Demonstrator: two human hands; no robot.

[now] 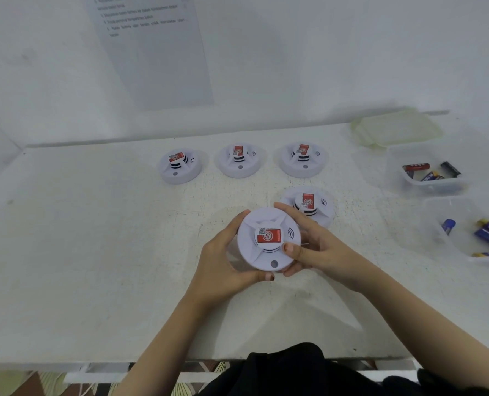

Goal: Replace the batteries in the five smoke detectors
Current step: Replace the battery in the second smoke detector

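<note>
We hold one smoke detector [266, 252] with both hands, right in the middle of our view, on or just above the white table [94, 252]; we cannot tell which. Our left hand [223, 261] curls its fingers round the rim at 9 o'clock, with its thumb at 6 o'clock. Our right hand [317, 250] grips the rim at 3 o'clock, and its thumb presses on top beside the red sticker [269, 235]. The case looks closed, so we think the job now is to twist it open. To do that well, we should hold the bottom half tight with one hand and turn the top half slowly with the other, keeping it flat. Another detector [309, 202] sits just beside our right fingers at 1 o'clock, so we must not bump it. Three more detectors [240, 161] stand in a row from 11 to 1 o'clock. The far tub [432, 187] at 2 o'clock and the near tub [463, 208] at 3 o'clock hold batteries [416, 167].
</note>
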